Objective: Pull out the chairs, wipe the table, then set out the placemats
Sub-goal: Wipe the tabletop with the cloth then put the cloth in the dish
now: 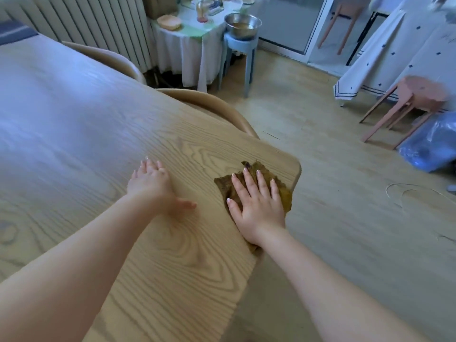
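**Cloth pressed flat at the desk corner**

A brown cloth (259, 186) is spread on the wooden desk (98, 119), just beside its rounded near-right corner. The right hand (256, 203) is laid flat on the cloth, fingers straight and slightly spread, thumb out to the side; nothing is gripped, the cloth is only pressed down under the palm. Part of the cloth shows beyond the fingertips and along the right of the hand, close to the desk edge.

The left hand (154, 183) is rested palm down on the bare desk, left of the cloth and apart from it, fingers straight, thumb stretched toward the cloth. Its grip is wide and nothing is held.

Two curved chair backs are seen along the far edge of the desk: one chair (222, 108) close behind the corner, another chair (111, 58) further along, both tucked against the desk.

On the floor beyond, a blue stool (240, 50) is seen with a metal bowl (243, 24) on top, next to a small cloth-covered side table (187, 43). A pink stool (417, 99) is placed at the right, near a blue bag (431, 144).
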